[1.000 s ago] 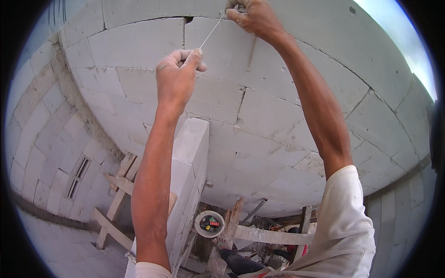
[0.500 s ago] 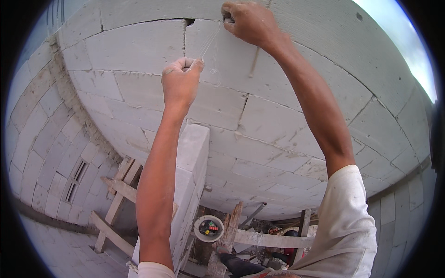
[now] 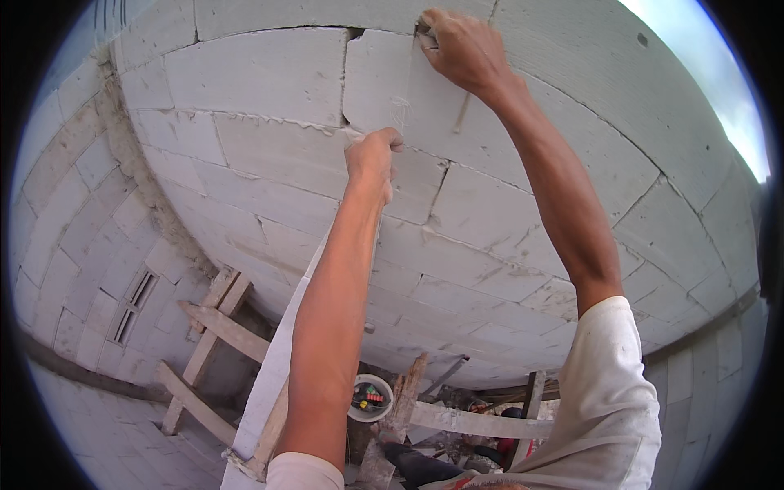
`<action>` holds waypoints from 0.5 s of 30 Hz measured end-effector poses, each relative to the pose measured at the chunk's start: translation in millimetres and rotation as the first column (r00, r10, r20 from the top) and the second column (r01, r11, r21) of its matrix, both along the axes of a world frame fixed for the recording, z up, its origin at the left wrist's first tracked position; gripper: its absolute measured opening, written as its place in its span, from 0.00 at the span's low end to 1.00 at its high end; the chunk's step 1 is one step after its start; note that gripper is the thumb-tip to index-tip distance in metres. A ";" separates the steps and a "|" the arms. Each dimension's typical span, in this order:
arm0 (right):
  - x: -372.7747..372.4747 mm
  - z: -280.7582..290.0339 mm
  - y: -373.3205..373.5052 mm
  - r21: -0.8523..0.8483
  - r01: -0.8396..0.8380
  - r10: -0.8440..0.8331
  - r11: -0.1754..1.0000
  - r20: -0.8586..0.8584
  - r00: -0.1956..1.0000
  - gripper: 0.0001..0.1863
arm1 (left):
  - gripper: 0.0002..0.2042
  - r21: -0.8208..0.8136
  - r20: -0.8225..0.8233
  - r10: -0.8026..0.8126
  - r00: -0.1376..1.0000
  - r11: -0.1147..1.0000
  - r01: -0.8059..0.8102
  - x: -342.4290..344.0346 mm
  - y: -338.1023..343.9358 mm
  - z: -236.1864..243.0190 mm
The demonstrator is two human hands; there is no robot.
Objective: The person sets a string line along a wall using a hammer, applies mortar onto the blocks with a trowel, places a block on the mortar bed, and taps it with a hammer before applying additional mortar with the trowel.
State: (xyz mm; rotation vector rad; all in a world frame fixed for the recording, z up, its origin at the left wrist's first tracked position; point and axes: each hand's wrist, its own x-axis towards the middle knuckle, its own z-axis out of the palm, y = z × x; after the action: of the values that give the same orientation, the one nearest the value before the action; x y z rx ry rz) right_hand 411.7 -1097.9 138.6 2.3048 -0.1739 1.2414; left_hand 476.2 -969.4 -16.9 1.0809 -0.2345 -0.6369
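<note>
A thin pale string [image 3: 399,106] shows faintly against the light grey block wall [image 3: 253,69], with a small loose tangle in it. High up at a block joint, my right hand [image 3: 467,51] is closed in a pinch on the string, knuckles close to the wall. Lower and to the left, my left hand [image 3: 372,163] is turned with its back toward me. Its fingers are curled around the string's lower part, though the fingertips are partly hidden. Between the hands the string is hard to follow.
A narrow column of pale blocks [image 3: 282,351] stands behind my left forearm. Below are a white bucket [image 3: 384,415] with small coloured items, a wooden trestle [image 3: 214,335] at left, a plank [image 3: 482,421] and rubble. A side wall [image 3: 82,245] curves along the left.
My left hand has moved right and slightly down, and its wrist has turned. My right hand has shifted a little to the right. The string between them looks less taut.
</note>
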 end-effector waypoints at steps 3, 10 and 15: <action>-25.5 -9.7 -11.3 0.042 -0.148 0.147 0.988 0.015 0.989 0.11 | 0.08 -0.083 0.080 0.150 0.985 0.986 -0.143 7.8 29.9 2.8; -105.1 -68.4 51.0 0.528 -0.181 0.217 0.830 -0.006 0.976 0.09 | 0.06 -0.049 0.253 0.137 0.958 0.990 -0.129 -24.4 60.5 8.8; -177.9 -192.8 87.6 0.896 0.028 0.240 0.444 -0.149 0.959 0.16 | 0.07 -0.091 0.068 0.157 0.985 0.984 -0.151 -75.6 89.6 1.3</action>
State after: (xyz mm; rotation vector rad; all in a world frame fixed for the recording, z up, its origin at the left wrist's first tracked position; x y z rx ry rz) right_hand 233.8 -1010.3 -54.2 3.4276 -0.7794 0.9725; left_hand 400.6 -879.8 -15.6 1.0302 -0.2383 -0.4445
